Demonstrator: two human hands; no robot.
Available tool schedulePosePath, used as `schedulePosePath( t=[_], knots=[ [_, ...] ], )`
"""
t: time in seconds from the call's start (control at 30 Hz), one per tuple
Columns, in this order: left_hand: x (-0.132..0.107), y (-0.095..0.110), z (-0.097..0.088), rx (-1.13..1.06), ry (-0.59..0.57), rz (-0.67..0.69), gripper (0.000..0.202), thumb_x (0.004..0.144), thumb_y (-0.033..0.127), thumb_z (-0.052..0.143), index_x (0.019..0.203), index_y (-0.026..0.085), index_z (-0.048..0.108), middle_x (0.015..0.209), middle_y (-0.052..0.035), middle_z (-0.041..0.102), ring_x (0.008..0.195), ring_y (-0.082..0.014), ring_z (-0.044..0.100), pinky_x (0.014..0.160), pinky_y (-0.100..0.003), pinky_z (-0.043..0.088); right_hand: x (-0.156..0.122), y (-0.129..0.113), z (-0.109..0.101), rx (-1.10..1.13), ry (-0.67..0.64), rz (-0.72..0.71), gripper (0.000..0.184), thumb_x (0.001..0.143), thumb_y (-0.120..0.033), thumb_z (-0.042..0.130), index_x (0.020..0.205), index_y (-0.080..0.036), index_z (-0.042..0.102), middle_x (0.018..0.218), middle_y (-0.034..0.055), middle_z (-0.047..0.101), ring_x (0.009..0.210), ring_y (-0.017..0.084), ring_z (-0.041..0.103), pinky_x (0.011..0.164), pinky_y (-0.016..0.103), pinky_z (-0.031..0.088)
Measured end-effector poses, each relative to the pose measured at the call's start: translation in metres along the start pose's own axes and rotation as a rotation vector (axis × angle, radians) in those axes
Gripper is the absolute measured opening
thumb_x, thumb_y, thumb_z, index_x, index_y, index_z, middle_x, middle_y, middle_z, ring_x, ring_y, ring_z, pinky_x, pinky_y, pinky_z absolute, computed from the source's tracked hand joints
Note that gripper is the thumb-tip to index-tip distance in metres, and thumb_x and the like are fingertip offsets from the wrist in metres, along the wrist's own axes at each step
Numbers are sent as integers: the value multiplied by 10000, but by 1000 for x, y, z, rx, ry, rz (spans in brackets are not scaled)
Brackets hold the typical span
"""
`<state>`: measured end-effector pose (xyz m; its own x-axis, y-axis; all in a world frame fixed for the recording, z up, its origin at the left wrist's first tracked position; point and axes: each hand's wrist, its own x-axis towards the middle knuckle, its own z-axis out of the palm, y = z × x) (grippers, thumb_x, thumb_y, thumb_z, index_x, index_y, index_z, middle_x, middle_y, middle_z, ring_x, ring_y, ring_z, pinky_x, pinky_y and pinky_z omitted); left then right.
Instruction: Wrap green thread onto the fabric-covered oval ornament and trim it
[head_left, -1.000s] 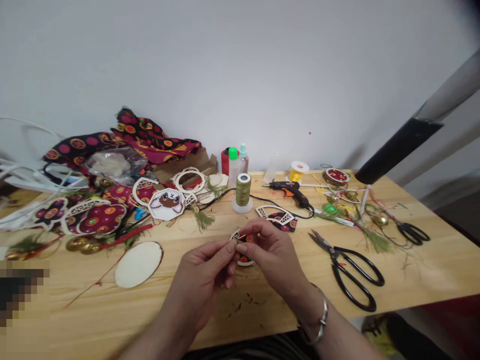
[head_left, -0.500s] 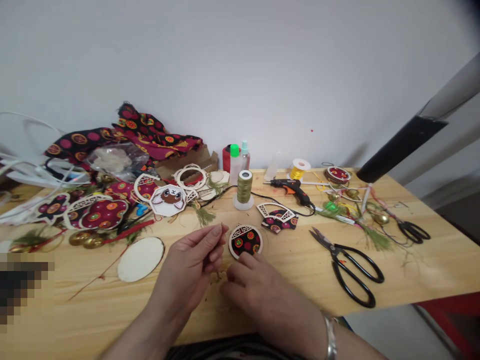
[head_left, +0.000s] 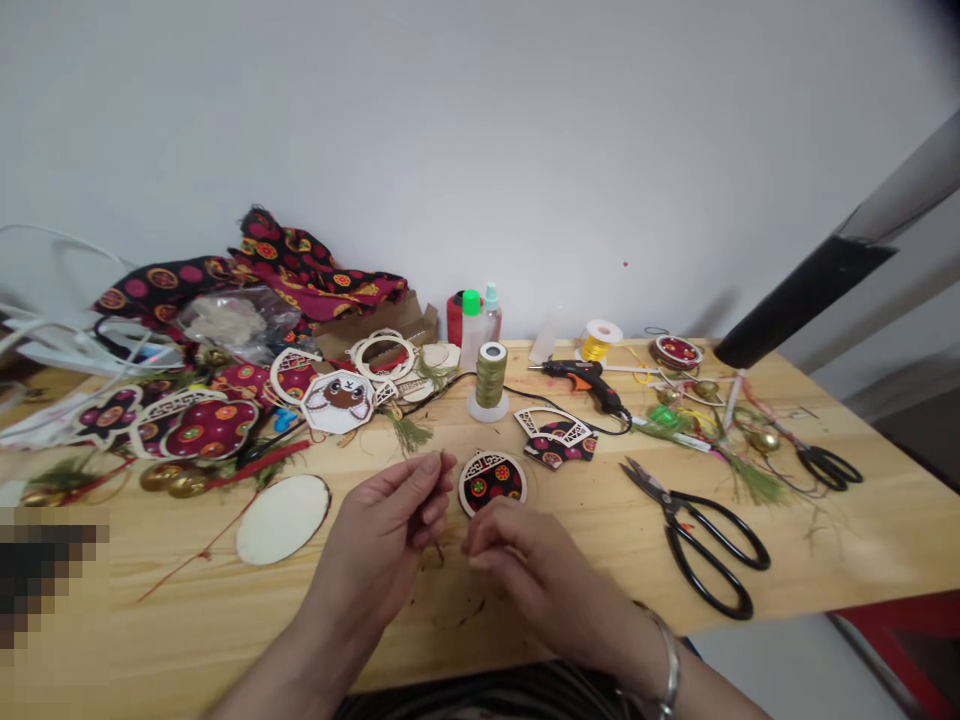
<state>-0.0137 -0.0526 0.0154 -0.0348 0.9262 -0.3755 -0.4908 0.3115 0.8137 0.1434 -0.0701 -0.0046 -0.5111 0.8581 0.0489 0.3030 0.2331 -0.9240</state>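
Note:
A small round ornament (head_left: 492, 481), a pale fretwork frame over black cloth with red and green dots, lies flat on the wooden table (head_left: 585, 560). My left hand (head_left: 390, 535) is just left of it. Its thumb and fingers are pressed together on what looks like a thin thread that hangs below them. My right hand (head_left: 517, 560) rests close in front of the ornament without touching it. Its fingertips are pinched toward the left hand, and what they hold is too small to make out. A bracelet circles the right wrist.
Large black scissors (head_left: 701, 550) lie to the right, smaller scissors (head_left: 825, 463) beyond. A green thread spool (head_left: 490, 380), glue gun (head_left: 589, 380), fan-shaped ornament (head_left: 555, 436), glue bottles (head_left: 472, 325), gold wire spool (head_left: 598, 340), an oval wooden blank (head_left: 283, 518), patterned cloth (head_left: 255, 270) and several ornaments crowd the back.
One second ago both hands held the round ornament up off the table. It now lies on the table, and both hands have dropped low in front of it with pinched fingers.

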Motion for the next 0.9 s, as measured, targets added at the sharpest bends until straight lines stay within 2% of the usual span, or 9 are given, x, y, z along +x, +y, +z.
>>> schedulePosePath(
  t=[0.07,0.13,0.23,0.33,0.5,0.57,0.73,0.9],
  knots=[
    [0,-1,0,6,-2,6,159,686,255,727,724,103,697,666,-17,583,471,-30,406,394,-143,291,3,-3,-2,386,64,145,110,853,-210,499,761,-158,532,714,16,590,670,122,555,649,264,466],
    [1,-1,1,9,-3,12,160,684,255,728,719,102,694,671,-20,589,478,-33,412,399,-144,296,6,-4,-3,661,103,224,166,830,-281,538,730,-150,516,624,-4,570,570,104,547,569,238,450],
    [3,-2,2,14,-1,14,166,683,265,728,720,107,691,671,-18,593,472,-33,408,387,-143,280,10,-3,-1,831,187,258,213,788,-314,603,697,-141,518,572,-26,541,477,67,490,479,188,375],
    [3,-4,2,32,10,8,181,679,281,729,715,109,687,681,-25,610,462,-32,408,376,-142,264,14,-3,2,881,312,214,208,798,-302,601,691,-139,527,559,-32,524,460,52,446,461,179,333],
    [2,-8,2,51,59,-17,216,660,312,741,741,117,695,756,-76,673,449,-30,410,354,-135,222,17,-9,2,721,579,96,170,826,-302,571,739,-164,523,541,-42,515,489,70,444,499,200,369],
    [2,-10,2,51,58,-37,228,650,316,746,746,115,698,764,-82,677,449,-30,411,357,-135,227,17,-11,4,562,607,77,146,837,-286,550,750,-171,529,550,-40,514,506,81,458,511,207,386],
    [1,-12,3,63,3,-69,242,671,338,729,734,105,707,630,-29,615,439,-27,383,363,-135,227,14,-5,17,170,460,45,106,855,-223,504,785,-180,571,703,7,592,630,113,519,590,230,416],
    [1,-12,2,81,25,-92,238,667,348,732,733,119,720,664,-40,641,450,-33,416,394,-145,289,10,-3,24,35,375,10,117,861,-184,477,821,-185,587,762,16,614,690,125,530,629,233,409]
  ],
)
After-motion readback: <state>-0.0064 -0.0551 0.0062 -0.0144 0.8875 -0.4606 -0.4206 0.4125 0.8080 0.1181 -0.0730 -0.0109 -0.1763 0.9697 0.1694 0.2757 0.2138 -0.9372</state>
